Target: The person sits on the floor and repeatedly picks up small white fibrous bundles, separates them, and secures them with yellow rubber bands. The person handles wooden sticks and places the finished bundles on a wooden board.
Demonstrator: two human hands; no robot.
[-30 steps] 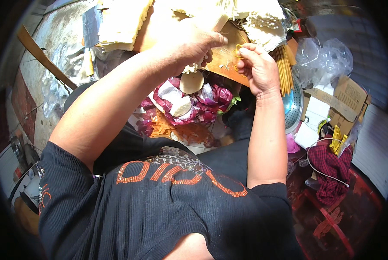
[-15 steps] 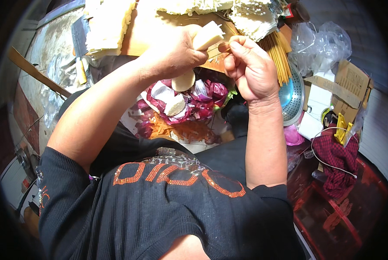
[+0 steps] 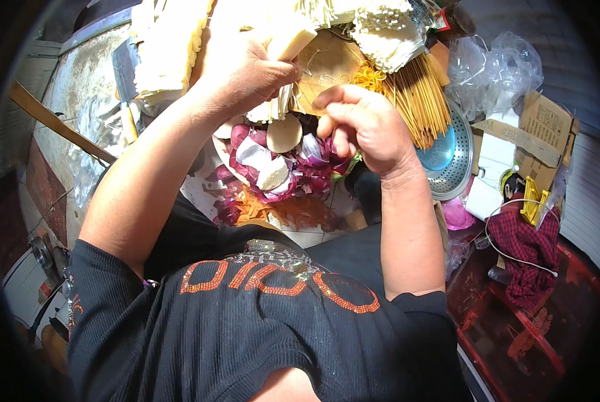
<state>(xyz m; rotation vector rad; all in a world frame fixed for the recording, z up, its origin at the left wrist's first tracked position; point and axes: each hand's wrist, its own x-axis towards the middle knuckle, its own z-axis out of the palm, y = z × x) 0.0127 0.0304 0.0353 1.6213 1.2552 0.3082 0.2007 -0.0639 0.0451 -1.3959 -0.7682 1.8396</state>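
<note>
My left hand [image 3: 243,74] is closed round a pale enoki mushroom roll [image 3: 292,41], with white strands sticking out below the fist. To its right, over the front of a wooden board [image 3: 327,60], my right hand [image 3: 370,124] has its fingers loosely bent and apart, with nothing visible in them. Just beyond that hand lies a pile of yellow rubber bands [image 3: 369,77]. Bamboo skewers [image 3: 417,100] fan out beside it. White enoki mushrooms [image 3: 388,33] sit at the back of the board, and a stack of pale sheets [image 3: 166,53] is at the left.
Below my hands are purple onion skins [image 3: 307,171] and orange peelings [image 3: 266,209]. A cleaver [image 3: 124,74] lies at the left. On the right stand a metal colander [image 3: 462,171], a clear plastic bag [image 3: 498,67], a cardboard box [image 3: 545,130] and a checked cloth [image 3: 531,251].
My left hand has moved left and away from me with the roll. My right hand has dropped lower and its pinch on a thin band has loosened; rubber bands now show beyond it.
</note>
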